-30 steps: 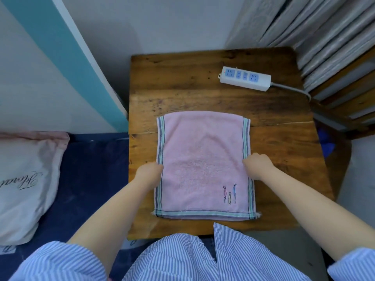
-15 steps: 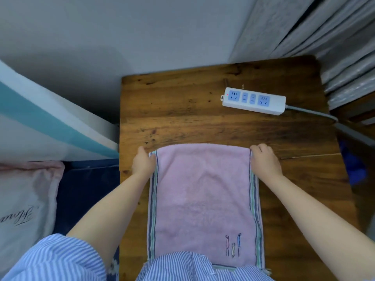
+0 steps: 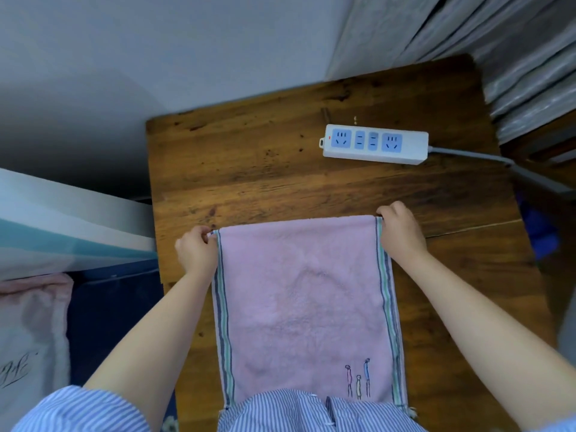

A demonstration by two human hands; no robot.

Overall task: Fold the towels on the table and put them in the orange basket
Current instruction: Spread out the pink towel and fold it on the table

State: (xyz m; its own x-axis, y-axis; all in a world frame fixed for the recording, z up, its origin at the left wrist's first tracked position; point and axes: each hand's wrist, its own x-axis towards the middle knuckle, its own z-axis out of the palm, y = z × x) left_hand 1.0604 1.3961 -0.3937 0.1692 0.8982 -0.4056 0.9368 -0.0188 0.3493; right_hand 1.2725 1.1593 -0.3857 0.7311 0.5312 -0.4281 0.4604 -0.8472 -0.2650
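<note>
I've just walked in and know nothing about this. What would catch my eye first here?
A pink towel lies flat on the wooden table, reaching to the near edge. The left hand and right hand each pinch one of its far corners. Beyond the towel, towards the table's far right, sits a white power strip with blue sockets, its grey cable running off to the right.

1. Light was soft, dim, bluish; no glare.
2. Faint shadows lay under both forearms on the table [image 3: 255,169].
3. Wide-angle bend was strong at edges; wall [image 3: 156,57] lines curved.
4. Centre was sharp; corners and the pillow [image 3: 28,338] were blurred.
</note>
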